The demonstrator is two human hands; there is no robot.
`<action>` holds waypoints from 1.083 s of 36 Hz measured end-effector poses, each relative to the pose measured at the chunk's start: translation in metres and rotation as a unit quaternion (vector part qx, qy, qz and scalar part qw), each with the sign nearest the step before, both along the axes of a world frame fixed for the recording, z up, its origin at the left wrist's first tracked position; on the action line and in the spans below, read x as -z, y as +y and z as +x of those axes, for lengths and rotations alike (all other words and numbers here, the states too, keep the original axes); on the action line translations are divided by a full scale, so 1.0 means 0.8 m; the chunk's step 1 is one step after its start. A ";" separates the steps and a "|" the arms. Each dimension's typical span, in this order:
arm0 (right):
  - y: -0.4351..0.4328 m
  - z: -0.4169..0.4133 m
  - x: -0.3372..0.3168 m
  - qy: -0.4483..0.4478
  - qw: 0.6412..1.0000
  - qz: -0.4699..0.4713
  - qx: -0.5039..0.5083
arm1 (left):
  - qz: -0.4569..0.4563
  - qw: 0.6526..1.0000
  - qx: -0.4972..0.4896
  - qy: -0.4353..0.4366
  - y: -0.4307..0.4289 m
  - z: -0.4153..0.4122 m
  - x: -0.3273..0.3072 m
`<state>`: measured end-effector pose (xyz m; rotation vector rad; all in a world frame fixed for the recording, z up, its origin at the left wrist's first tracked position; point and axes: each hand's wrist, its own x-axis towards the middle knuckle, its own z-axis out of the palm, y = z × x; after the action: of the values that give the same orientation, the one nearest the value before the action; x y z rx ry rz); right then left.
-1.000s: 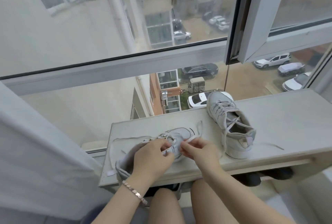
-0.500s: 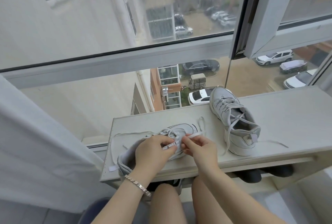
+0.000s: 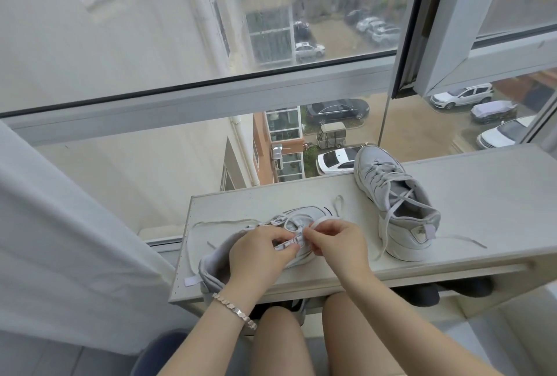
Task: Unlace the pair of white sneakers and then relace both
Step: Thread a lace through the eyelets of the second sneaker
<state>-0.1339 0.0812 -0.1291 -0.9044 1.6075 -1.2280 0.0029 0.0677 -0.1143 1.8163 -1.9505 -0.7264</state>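
Items I see from the head view:

1. Near sneaker point(image 3: 304, 216): white, lying on the left part of the worktop point(image 3: 482, 210), toe toward the window, heel at the front edge. Partly unlaced.
2. Lace point(image 3: 229, 221): a loose length trails left across the worktop and loops down beside the heel.
3. Left hand point(image 3: 259, 252): fingers curled, gripping the near sneaker at its eyelet row. Bracelet point(image 3: 235, 311) on the wrist.
4. Right hand point(image 3: 337, 246): thumb and fingertips pinching the lace just beside the left hand.
5. Far sneaker point(image 3: 398, 207): upright to the right, well apart from the hands, laced, with its lace ends lying on the worktop.
6. Curtain point(image 3: 60, 240): hanging at the left.
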 end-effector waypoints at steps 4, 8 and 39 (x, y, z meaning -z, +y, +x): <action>0.006 0.004 0.007 0.051 0.998 -0.032 -0.008 | -0.003 1.000 -0.002 0.006 0.000 0.000 0.000; 0.011 0.004 0.012 0.069 0.994 -0.078 -0.024 | -0.006 1.000 0.005 0.009 -0.001 0.001 -0.001; -0.030 0.003 -0.024 0.578 0.746 -0.115 -0.309 | 0.079 0.969 0.164 -0.168 -0.060 0.018 -0.046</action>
<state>-0.1319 0.0569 -0.1096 -2.4419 1.7244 -0.2859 0.0172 0.0201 -0.0777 1.8225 -2.5229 -0.7271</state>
